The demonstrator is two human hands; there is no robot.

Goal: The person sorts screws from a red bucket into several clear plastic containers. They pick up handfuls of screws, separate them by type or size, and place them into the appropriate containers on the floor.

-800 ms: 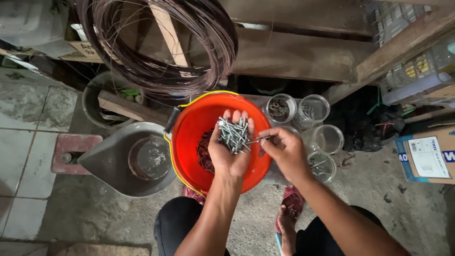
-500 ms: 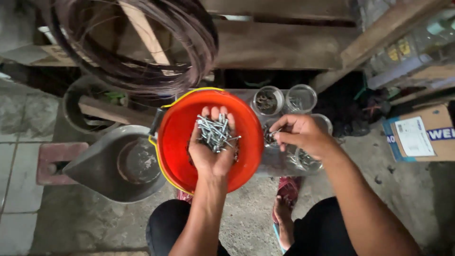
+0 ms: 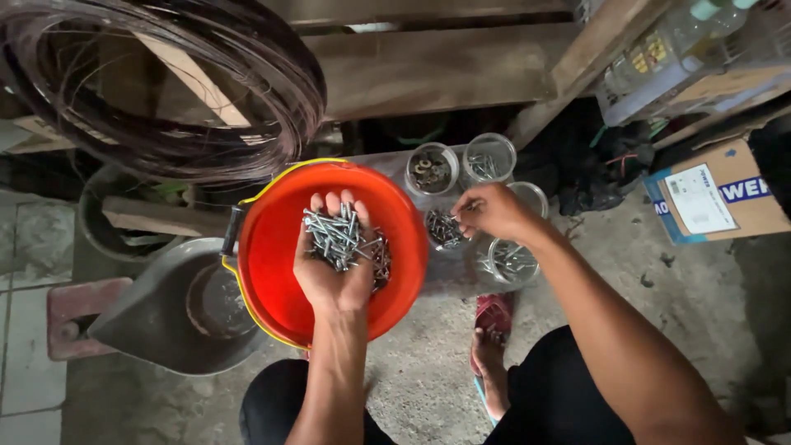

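The screws (image 3: 339,239), a loose silver heap, lie in the cupped palm of the left hand (image 3: 334,264), which is held flat and open, fingers spread upward, over the orange bucket (image 3: 272,247). That hand has not shifted from its place above the bucket over the last moment. The right hand (image 3: 493,213) has: a little under a second ago it was close beside the left palm, fingertips at the edge of the heap, and now it has swung away to the person's right and hovers over the cluster of clear jars (image 3: 486,161). Its fingers are pinched together above the small jar (image 3: 445,229) nearest the bucket, which already holds some dark screws; whether a screw is between the fingertips is too small to tell. Judging by that move, one piece picked from the palm is being carried across to a jar, so the sorting goes on one pick at a time and the heap in the left hand remains large.

Farther from the right hand, another jar (image 3: 432,170) holds rings or washers. Beyond the left hand, on its outer side, a grey metal pan (image 3: 177,301) sits on the concrete, and a coil of dark wire (image 3: 165,91) hangs above it.
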